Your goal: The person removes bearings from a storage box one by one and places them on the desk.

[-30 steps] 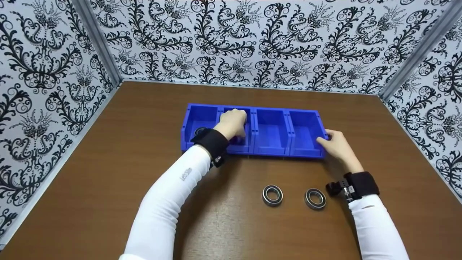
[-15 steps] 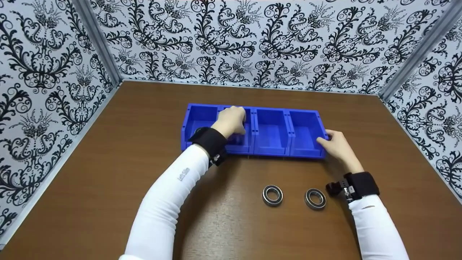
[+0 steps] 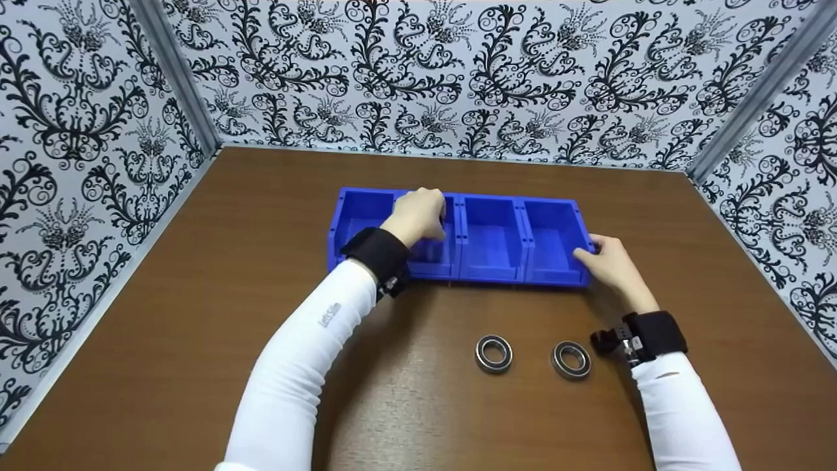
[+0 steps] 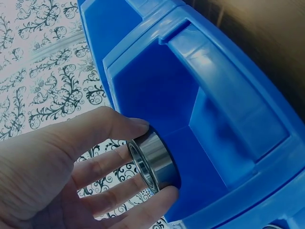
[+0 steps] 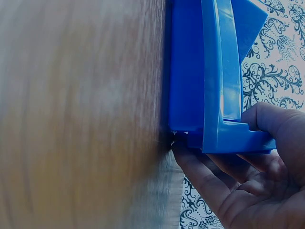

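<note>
My left hand [image 3: 418, 214] is over the second compartment from the left of a blue bin row [image 3: 494, 273]. In the left wrist view, the thumb and fingers of that hand pinch a metal ball bearing [image 4: 156, 160] by its outer rim, tilted on edge. From the head view this bearing is mostly hidden by the hand. My right hand [image 3: 611, 261] grips the right end wall of the bin row, thumb on the inner side; in the right wrist view its fingers [image 5: 205, 181] lie along the outside.
Two more ball bearings lie flat on the brown table [image 3: 196, 314] in front of the bins: a left one [image 3: 494, 354] and a right one [image 3: 571, 360]. Patterned panels [image 3: 444, 78] close off the back and both sides.
My left hand has lifted slightly out of the compartment, with the bearing. Its wrist strap now covers the bearing earlier seen in the leftmost compartment. My right hand and the bin row stay still.
</note>
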Available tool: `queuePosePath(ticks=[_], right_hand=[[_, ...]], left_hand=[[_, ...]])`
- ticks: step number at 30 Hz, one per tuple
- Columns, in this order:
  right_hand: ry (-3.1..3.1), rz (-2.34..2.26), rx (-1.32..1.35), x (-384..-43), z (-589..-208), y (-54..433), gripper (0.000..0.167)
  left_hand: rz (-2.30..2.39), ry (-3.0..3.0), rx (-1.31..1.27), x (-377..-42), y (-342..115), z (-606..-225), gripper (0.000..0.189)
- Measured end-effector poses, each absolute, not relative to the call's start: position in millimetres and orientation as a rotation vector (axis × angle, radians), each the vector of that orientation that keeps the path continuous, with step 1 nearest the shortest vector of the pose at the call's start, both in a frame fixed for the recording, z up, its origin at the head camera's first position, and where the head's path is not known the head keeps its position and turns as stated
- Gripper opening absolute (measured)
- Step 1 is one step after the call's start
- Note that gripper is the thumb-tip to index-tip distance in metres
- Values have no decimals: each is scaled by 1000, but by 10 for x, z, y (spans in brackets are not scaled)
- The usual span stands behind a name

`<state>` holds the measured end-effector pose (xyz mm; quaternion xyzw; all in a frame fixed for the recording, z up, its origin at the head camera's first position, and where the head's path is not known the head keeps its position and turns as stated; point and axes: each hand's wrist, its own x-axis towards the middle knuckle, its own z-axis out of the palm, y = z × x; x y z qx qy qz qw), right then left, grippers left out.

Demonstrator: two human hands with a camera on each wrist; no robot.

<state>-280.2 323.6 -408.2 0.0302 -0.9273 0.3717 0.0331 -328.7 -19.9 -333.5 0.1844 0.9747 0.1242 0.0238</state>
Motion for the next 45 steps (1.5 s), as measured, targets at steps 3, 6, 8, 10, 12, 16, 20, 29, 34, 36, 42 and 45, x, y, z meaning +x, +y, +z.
queuePosePath(ticks=[3,6,8,10,12,16,20,29,34,36,42,45], right_hand=[[-2856,1151,86,-2801,-4086,3235,43],[-2859,1151,82,-2800,-4086,3236,43],[-2861,1152,78,-2799,-4081,3237,43],[-2855,1163,75,-2797,-4080,3239,43],[-2839,1204,70,-2795,-4080,3237,43],[-2798,1280,62,-2789,-4090,3234,42],[-2792,1273,61,-2790,-4095,3232,41],[-2819,1225,61,-2799,-4089,3244,42],[-2823,1223,61,-2793,-4084,3235,42],[-2823,1230,60,-2795,-4086,3236,42],[-2829,1220,70,-2796,-4084,3242,42],[-2832,1211,82,-2795,-4086,3244,41]], left_hand=[[398,3018,572,-3279,-194,-3330,27],[406,3018,579,-3273,-188,-3320,25],[409,3018,587,-3270,-185,-3303,25],[407,3017,591,-3266,-184,-3284,25],[401,3021,590,-3264,-182,-3265,25],[395,3022,588,-3260,-179,-3245,22],[393,3018,592,-3257,-179,-3231,22],[383,3014,600,-3248,-179,-3182,25],[365,3012,599,-3242,-178,-3159,27],[362,3012,596,-3240,-177,-3154,27],[362,3016,604,-3232,-180,-3154,25],[368,3020,610,-3218,-188,-3146,25]])
